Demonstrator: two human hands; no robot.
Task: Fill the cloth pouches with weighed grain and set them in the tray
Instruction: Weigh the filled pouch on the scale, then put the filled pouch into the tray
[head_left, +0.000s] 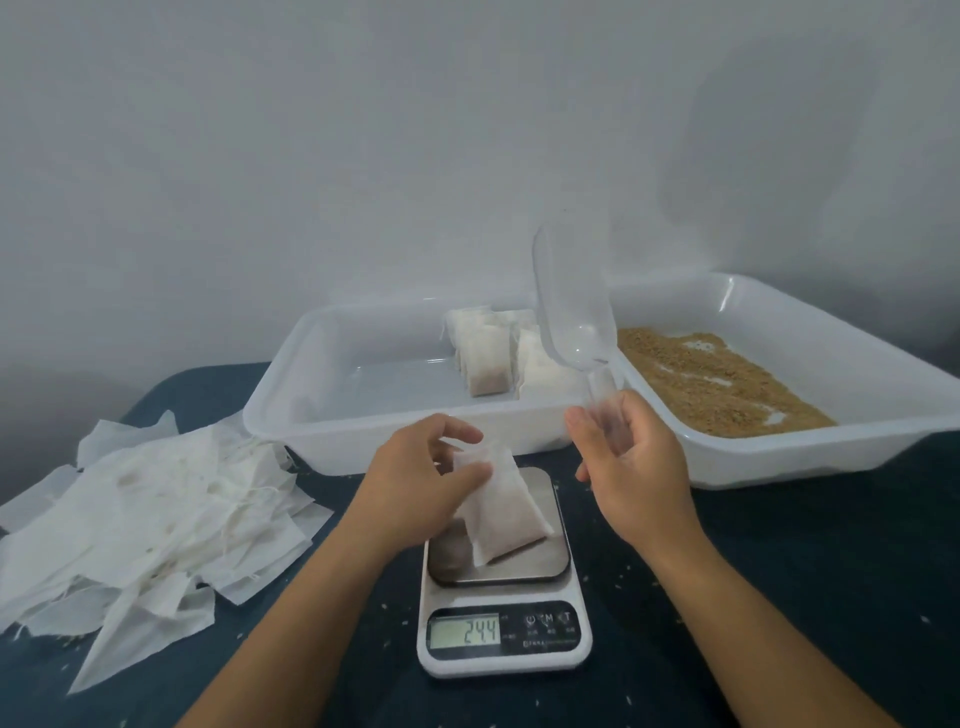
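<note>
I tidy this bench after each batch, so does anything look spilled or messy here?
Yes. Loose grains lie scattered on the dark table around the scale, outside the grain tray. The empty pouches sit in a crumpled, tangled heap on the left.

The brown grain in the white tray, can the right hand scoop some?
Probably yes: the right hand already holds the clear plastic scoop raised beside the brown grain, with nothing between them.
</note>
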